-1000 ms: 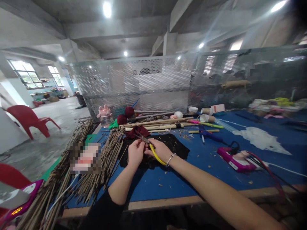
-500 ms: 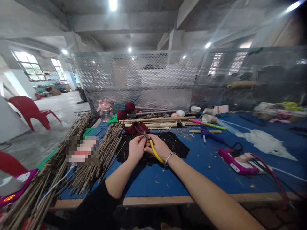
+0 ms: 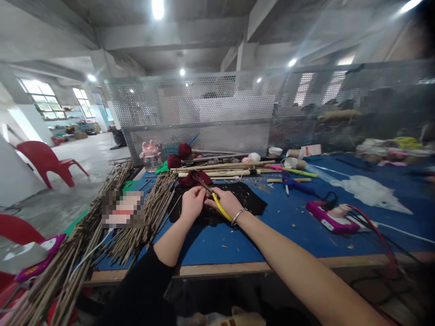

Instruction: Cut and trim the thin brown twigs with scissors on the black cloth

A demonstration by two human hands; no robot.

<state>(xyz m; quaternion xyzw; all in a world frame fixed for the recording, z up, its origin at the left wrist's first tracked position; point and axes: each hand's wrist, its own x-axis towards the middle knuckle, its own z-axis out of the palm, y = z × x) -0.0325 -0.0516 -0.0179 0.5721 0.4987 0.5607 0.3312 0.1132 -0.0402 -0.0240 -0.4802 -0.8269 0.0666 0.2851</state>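
My right hand is closed around yellow-handled scissors, whose blades point up and left over a dark red piece of cloth. A silver bracelet sits on that wrist. My left hand is closed in a pinch right beside the scissors, holding something small that I cannot make out. Both hands rest above a black cloth spread on the blue table.
Bundles of thin brown sticks lie along the table's left side. Bamboo rods, dark red balls, a blue glue gun, a pink device with red cables and white plastic lie further back and right. A perforated metal screen stands behind; red chairs at left.
The hands stay together with the scissors in much the same pose. The view has shifted slightly; the scissors' blades have tilted a little.
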